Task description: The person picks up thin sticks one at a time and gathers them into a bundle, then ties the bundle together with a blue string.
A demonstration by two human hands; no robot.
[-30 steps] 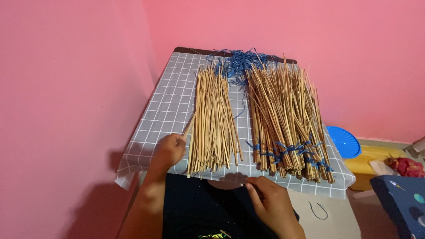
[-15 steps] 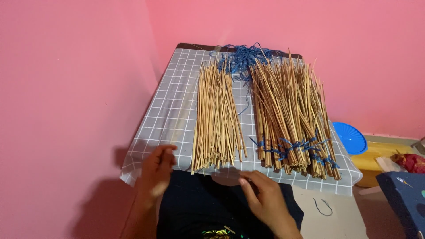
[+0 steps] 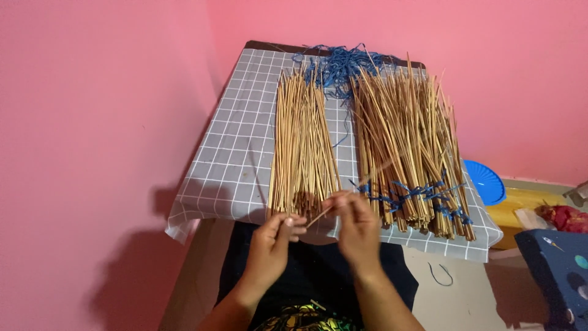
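Note:
My left hand (image 3: 274,240) and my right hand (image 3: 354,224) meet at the near edge of a small table (image 3: 236,153) covered with a grey checked cloth. Between them they pinch one thin bamboo stick (image 3: 352,191) that slants up to the right. Just beyond the hands lies a loose pile of bamboo sticks (image 3: 301,141). To its right lies a larger heap of sticks in bundles (image 3: 409,141) tied with blue string (image 3: 416,191).
A tangle of loose blue string (image 3: 340,64) lies at the table's far end against the pink wall. A blue plastic plate (image 3: 485,181), a yellow object (image 3: 520,208) and a dark blue box (image 3: 557,263) sit to the right of the table.
Both hands came together at the table's near edge. My left hand left the table's left side. A single stick is now held between the two hands.

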